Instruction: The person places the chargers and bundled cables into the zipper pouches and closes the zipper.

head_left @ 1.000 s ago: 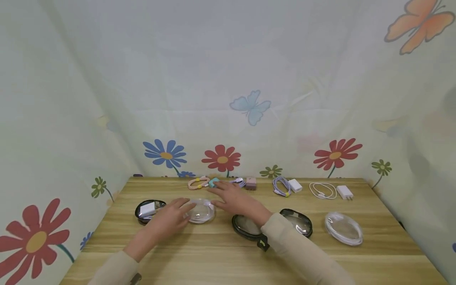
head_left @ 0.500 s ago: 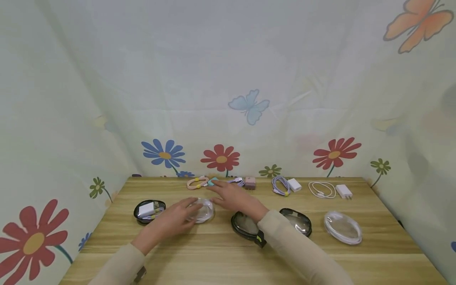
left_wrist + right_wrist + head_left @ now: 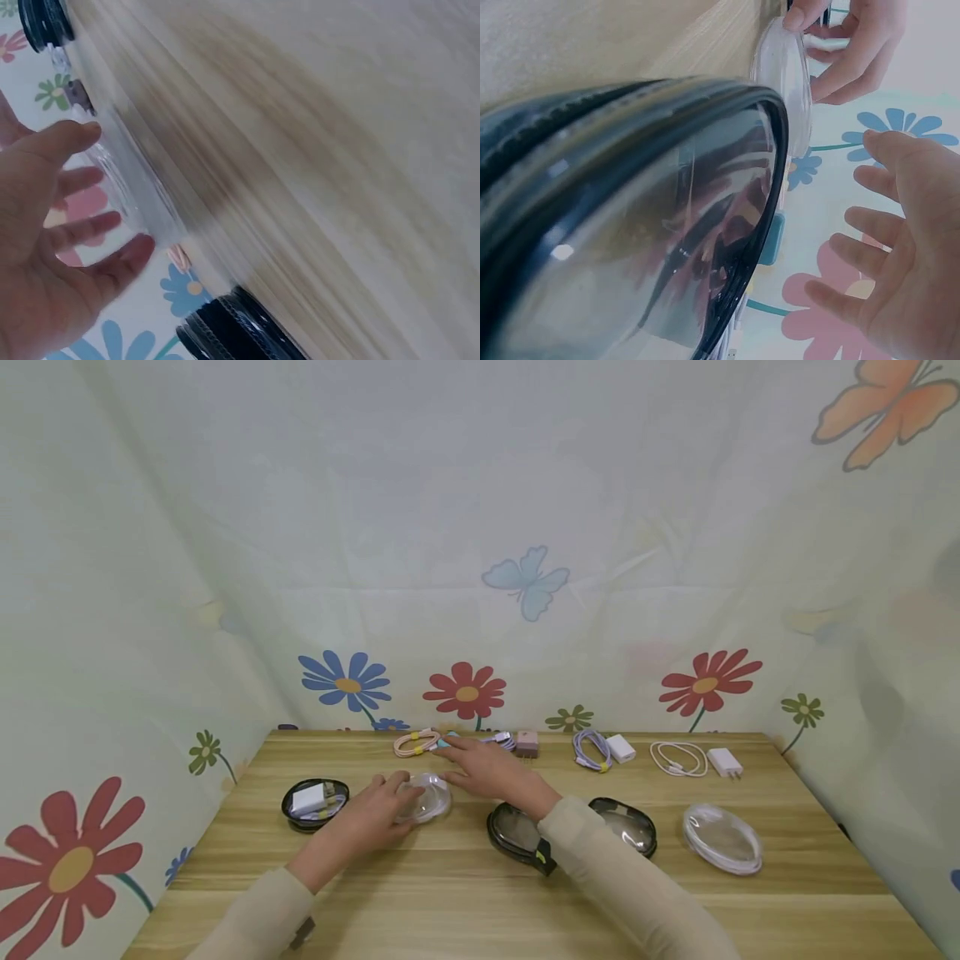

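Note:
My left hand [image 3: 382,807] holds a clear round plastic lid [image 3: 433,798] at mid-left of the wooden table [image 3: 450,893]. In the left wrist view the thumb and fingers [image 3: 82,135] sit on either side of the lid's rim [image 3: 131,199]. My right hand [image 3: 471,762] stretches flat and open toward the back row, its fingertips at a small teal charger [image 3: 446,742]. The right wrist view shows its spread fingers [image 3: 889,232] beside that teal charger [image 3: 771,238], touching nothing.
A black bowl [image 3: 315,800] holding a white charger sits left of the lid. Two more black bowls [image 3: 513,835] [image 3: 628,828] and another clear lid [image 3: 722,840] lie to the right. Cables and chargers line the back edge: pink cable [image 3: 416,743], pink charger [image 3: 527,743], purple cable [image 3: 590,750], white cable [image 3: 678,760].
My left hand has closed round the clear lid and shifted it slightly. My right hand has reached a little farther back, now covering most of the teal charger.

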A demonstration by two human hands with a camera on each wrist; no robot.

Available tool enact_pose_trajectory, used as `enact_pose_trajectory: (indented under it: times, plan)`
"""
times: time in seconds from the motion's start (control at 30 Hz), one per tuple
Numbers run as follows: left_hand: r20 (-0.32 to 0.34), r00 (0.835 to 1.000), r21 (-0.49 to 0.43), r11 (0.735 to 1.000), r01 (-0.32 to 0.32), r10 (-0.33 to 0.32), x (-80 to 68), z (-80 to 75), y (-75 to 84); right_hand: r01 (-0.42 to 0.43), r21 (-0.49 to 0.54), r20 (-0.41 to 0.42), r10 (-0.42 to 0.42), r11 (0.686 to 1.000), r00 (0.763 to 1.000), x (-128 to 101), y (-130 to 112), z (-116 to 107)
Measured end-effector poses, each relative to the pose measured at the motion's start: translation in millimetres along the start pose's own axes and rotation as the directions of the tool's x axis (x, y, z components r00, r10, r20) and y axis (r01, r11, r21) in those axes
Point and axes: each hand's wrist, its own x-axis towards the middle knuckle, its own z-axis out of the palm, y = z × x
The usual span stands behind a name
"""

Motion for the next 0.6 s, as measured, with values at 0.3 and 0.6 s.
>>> enact_pose_trajectory:
  times: [0.3, 0.6]
  plan:
    - [-0.007, 0.993, 0.038, 0.992, 0.118, -0.118, 0.6, -6.5, 16.2, 0.014, -0.030, -0.016, -0.015, 0.999, 1.000, 2.0, -0.3, -0.2]
    - [0.113, 0.992, -0.001, 0.999, -0.051, 0.051, -2.4, -15.1, -8.3, 0.065, -0.070, -0.030, -0.067, 0.995, 0.997, 10.7, 6.6, -0.2]
